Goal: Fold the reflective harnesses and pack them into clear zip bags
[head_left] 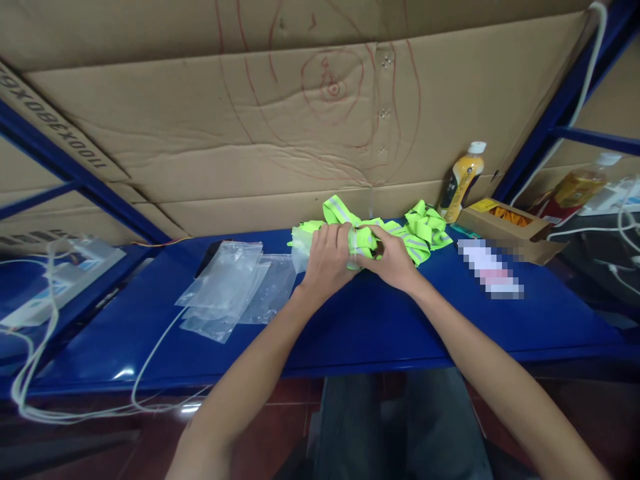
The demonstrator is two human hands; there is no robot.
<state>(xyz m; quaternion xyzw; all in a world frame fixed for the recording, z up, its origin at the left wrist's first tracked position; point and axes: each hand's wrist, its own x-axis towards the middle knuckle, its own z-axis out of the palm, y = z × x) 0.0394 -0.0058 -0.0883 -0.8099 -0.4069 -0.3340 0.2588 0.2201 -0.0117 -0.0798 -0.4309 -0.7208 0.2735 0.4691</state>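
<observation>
Neon yellow-green straps with silver reflective stripes (425, 223) lie in a heap at the back of the blue table. In front of the heap, a folded bundle of the same strap (365, 241) sits between my hands, with clear plastic around its left part. My left hand (327, 257) is closed over the clear plastic bag (301, 248), its fingertips hidden from me. Curled round the right end of the bundle is my right hand (395, 260), thumb at its near side. More clear zip bags (225, 277) are piled left of my hands, partly over a dark flat object (207, 259).
At the back right stand a yellow drink bottle (464, 183) and an open cardboard box (525, 233) with orange packets. A blurred-out item (493, 270) lies before it. White cables (150, 360) and a power strip (65, 283) are at left. Cardboard (175, 113) walls the back.
</observation>
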